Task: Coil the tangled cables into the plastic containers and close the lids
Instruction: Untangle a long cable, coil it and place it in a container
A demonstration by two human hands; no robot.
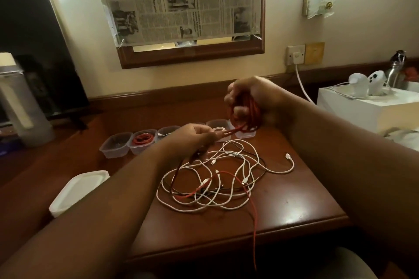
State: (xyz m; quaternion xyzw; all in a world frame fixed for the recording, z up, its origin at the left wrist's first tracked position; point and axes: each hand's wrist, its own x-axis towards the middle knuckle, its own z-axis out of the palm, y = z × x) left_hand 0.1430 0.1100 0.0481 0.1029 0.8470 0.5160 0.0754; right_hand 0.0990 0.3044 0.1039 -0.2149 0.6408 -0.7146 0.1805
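My right hand (pixel 247 97) is raised above the wooden table (pixel 294 199) and grips a red cable coil (pixel 249 115) wound around its fingers. My left hand (pixel 195 138) pinches the red cable's loose strand just left of the coil. A tangle of white, black and red cables (pixel 217 176) lies on the table below both hands, and one red strand (pixel 252 222) hangs over the front edge. A row of clear plastic containers (pixel 118 145) stands behind the tangle; one container (pixel 144 140) holds a coiled red cable. A stack of white lids (pixel 77 190) sits at the left.
A white box (pixel 362 108) with white controllers stands at the right, beside a metal bottle (pixel 395 70). A white cord (pixel 301 84) runs from the wall socket (pixel 294 54). A grey-white jug (pixel 20 106) stands at the far left in front of a dark screen (pixel 34 41).
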